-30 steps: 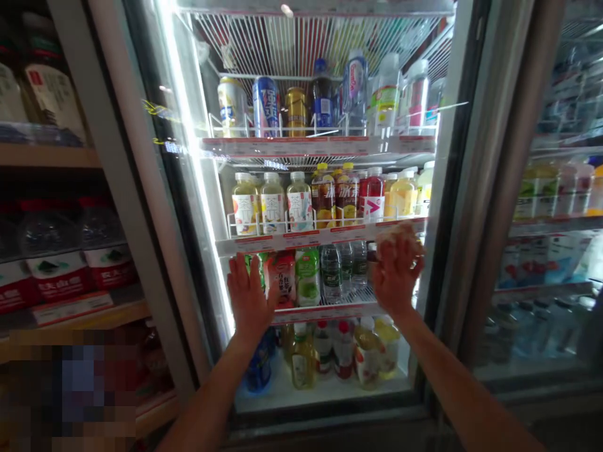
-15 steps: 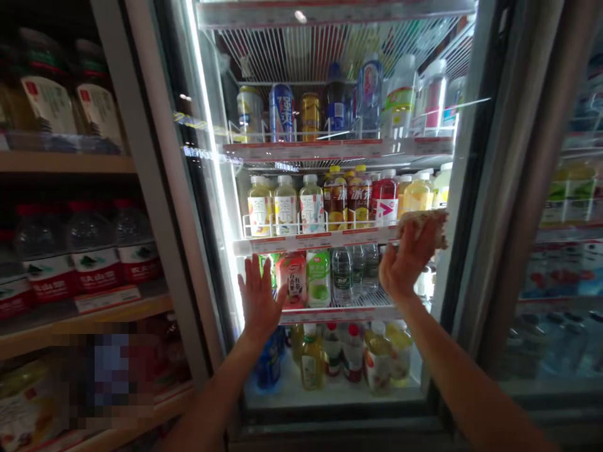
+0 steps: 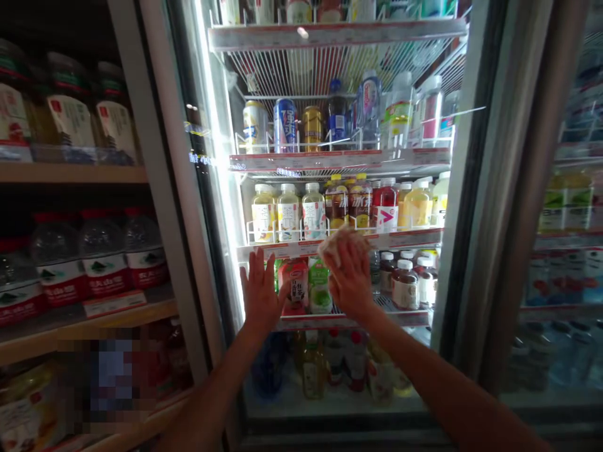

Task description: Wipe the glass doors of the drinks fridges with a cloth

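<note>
Meanwhile, the right hand [image 3: 349, 279] grips a crumpled cloth [image 3: 335, 246] against the glass fridge door [image 3: 226, 207], the left hand [image 3: 260, 292] spread open.
</note>
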`<state>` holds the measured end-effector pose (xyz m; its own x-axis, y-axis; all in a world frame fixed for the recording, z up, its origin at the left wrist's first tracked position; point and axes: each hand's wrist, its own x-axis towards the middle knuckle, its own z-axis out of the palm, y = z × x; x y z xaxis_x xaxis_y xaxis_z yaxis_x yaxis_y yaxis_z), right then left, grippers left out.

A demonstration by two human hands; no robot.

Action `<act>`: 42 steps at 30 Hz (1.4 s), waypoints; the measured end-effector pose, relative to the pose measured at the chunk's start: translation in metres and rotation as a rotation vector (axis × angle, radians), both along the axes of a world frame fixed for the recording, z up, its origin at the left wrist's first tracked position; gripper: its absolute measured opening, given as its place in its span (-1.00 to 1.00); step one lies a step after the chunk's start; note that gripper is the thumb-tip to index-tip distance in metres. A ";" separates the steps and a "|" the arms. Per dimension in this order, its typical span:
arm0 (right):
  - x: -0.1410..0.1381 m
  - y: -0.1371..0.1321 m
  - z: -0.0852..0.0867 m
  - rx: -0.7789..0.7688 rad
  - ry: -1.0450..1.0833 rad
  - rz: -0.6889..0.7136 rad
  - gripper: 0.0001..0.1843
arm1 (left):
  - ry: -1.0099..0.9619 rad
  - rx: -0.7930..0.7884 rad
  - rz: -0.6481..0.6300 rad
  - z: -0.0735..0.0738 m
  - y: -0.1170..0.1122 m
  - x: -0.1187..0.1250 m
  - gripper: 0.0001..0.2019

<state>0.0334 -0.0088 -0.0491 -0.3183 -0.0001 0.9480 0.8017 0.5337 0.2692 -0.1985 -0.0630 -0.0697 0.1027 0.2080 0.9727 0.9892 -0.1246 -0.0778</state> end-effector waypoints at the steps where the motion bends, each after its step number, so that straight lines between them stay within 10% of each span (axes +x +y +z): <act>1: -0.005 -0.001 -0.001 0.002 -0.114 0.032 -0.31 | -0.032 -0.004 0.009 0.004 0.001 0.000 -0.29; 7: -0.012 0.003 0.025 0.018 0.254 -0.087 -0.35 | -0.065 -0.041 0.025 0.004 0.002 -0.009 -0.31; 13: -0.050 -0.016 -0.001 -0.007 -0.395 0.117 -0.33 | -0.038 -0.052 0.027 -0.004 -0.002 -0.020 -0.31; 19: -0.064 -0.011 0.037 -0.046 -0.064 0.071 -0.34 | -0.027 -0.086 0.086 -0.010 -0.014 -0.049 -0.31; 25: -0.080 -0.024 -0.025 -0.049 -0.579 0.226 -0.31 | -0.057 -0.170 0.141 -0.022 -0.031 -0.081 -0.40; 31: -0.108 -0.021 0.000 -0.074 -0.321 0.192 -0.28 | -0.060 -0.205 0.221 -0.029 -0.047 -0.097 -0.41; 38: -0.140 -0.030 -0.052 -0.048 -0.621 0.350 -0.35 | 0.009 -0.268 0.282 -0.048 -0.065 -0.118 -0.43; 42: -0.168 -0.032 -0.018 -0.105 -0.364 0.316 -0.36 | -0.029 -0.256 0.291 -0.048 -0.072 -0.127 -0.44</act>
<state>-0.1349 -0.0405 -0.0669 -0.6291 -0.0601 0.7750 0.4599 0.7750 0.4334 -0.3254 -0.1349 -0.1177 -0.0236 0.4609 0.8871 0.9874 0.1497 -0.0516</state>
